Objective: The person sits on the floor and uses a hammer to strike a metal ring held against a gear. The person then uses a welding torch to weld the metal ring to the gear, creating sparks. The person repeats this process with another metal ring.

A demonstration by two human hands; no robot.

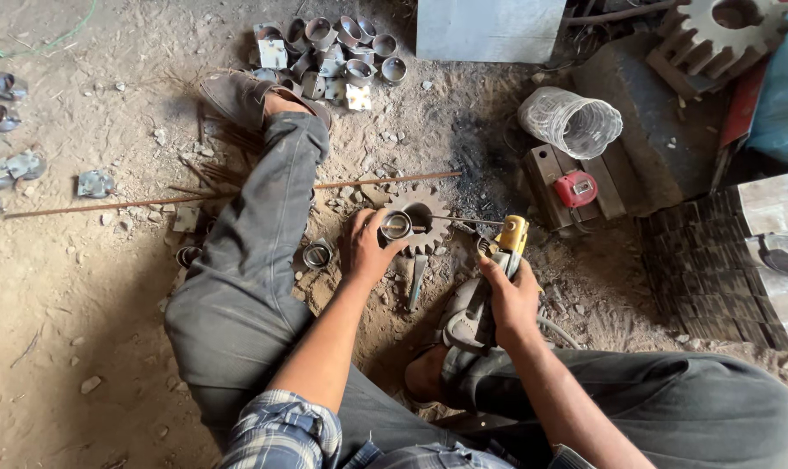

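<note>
I sit on a dirt floor with my legs spread. My left hand grips a short metal pipe ring and holds it on a rusty toothed gear lying flat on the ground. My right hand holds a yellow-headed welding electrode holder. Its thin welding rod points left, with the tip near the ring. A second metal ring lies on the ground just left of my left hand.
A pile of cut metal rings and plates lies beyond my left foot. More metal pieces lie far left. A thin rod crosses the floor. A wire mesh roll, red tape measure and large gear are at right.
</note>
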